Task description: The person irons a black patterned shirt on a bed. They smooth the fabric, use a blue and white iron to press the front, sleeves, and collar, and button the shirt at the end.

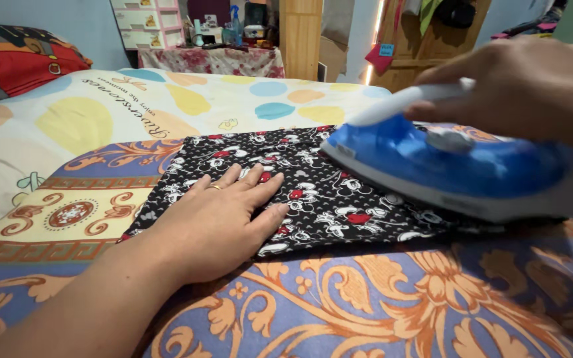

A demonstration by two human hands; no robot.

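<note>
So the black printed cloth (319, 192) lies flat mid-frame on a blue and orange patterned blanket (379, 305). The blue and white iron (459, 166) sits on its right part, and the right hand (525, 86) at upper right is wrapped tight round the handle. The left hand (217, 219) lies flat, fingers spread, pressing the cloth's left side. There's a red pillow (14, 59) at upper left and a pastel dotted sheet (167, 99) behind.

Iron (459, 166) rear blurred, hiding cloth (313, 192).
</note>
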